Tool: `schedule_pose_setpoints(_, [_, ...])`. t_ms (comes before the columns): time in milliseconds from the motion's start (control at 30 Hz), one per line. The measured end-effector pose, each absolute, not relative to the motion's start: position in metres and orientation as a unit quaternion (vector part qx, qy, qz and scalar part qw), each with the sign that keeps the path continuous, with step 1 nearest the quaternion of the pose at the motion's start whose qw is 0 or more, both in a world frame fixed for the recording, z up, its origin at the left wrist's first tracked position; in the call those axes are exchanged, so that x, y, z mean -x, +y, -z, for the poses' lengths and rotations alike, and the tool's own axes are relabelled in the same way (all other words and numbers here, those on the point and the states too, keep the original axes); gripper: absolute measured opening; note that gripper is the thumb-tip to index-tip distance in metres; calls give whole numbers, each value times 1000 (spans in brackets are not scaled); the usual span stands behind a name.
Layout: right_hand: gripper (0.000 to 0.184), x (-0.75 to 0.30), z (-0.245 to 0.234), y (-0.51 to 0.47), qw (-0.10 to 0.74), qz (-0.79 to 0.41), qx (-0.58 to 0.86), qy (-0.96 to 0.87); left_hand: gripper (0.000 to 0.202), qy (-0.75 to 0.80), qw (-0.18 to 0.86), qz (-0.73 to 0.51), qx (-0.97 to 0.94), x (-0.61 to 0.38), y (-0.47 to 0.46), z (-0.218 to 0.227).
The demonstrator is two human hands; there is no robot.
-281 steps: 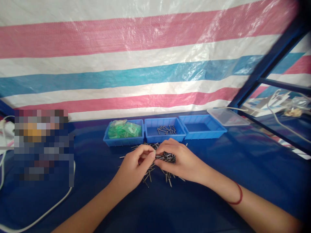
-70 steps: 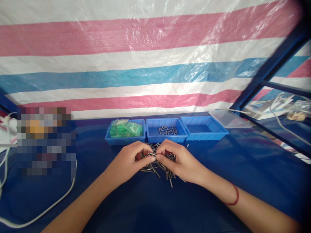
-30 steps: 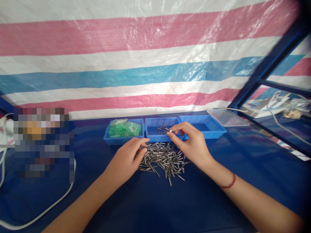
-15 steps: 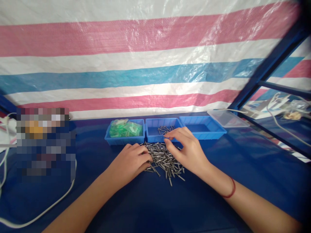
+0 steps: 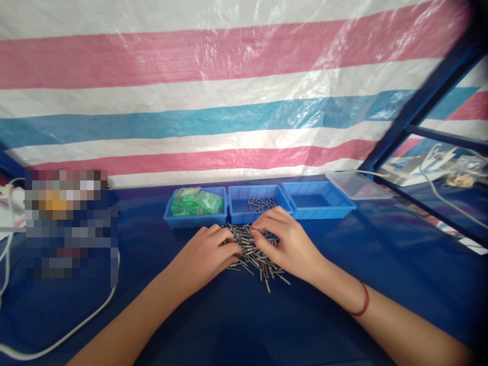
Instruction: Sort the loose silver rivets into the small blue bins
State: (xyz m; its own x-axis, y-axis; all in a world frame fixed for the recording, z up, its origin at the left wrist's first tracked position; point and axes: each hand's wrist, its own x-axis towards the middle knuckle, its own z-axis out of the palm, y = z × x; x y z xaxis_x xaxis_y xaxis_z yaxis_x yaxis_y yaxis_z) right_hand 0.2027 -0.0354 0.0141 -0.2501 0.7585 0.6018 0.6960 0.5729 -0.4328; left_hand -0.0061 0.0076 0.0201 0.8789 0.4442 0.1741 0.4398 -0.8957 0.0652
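Observation:
A heap of thin silver nails [image 5: 247,249], perhaps rivets, lies loose on the blue table in front of the bins. My left hand [image 5: 204,254] rests at the heap's left edge, fingers curled among the nails; its fingertips are partly hidden. Over the heap's right side is my right hand [image 5: 292,244], thumb and index tips brought together close above the nails. Whatever either hand pinches is too small to make out. Behind the heap, the middle blue bin [image 5: 240,193] has several similar nails [image 5: 261,204] in it.
The left blue bin [image 5: 196,220] holds green plastic packets [image 5: 196,203]. A third blue bin [image 5: 316,195] and a clear plastic lid [image 5: 358,186] are at the right. A white cable [image 5: 76,333] curves over the left side. Striped sheeting [image 5: 229,122] hangs behind; a blue frame [image 5: 415,96] stands right.
My right hand has moved down and slightly left, from the middle bin's front edge to the heap, and its thumb and index tips have come together. My left hand has barely shifted.

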Motion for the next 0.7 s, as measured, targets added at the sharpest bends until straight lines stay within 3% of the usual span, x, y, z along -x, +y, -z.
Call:
schedule_pose_setpoints(300, [14, -202, -9, -34, 383, -55, 459, -800, 17, 221, -12, -100, -970, 0, 2, -11])
schedule_pose_setpoints(700, [9, -192, -13, -41, 451, -165, 453, -751, 11, 365, 224, -275, -860, -8, -9, -8])
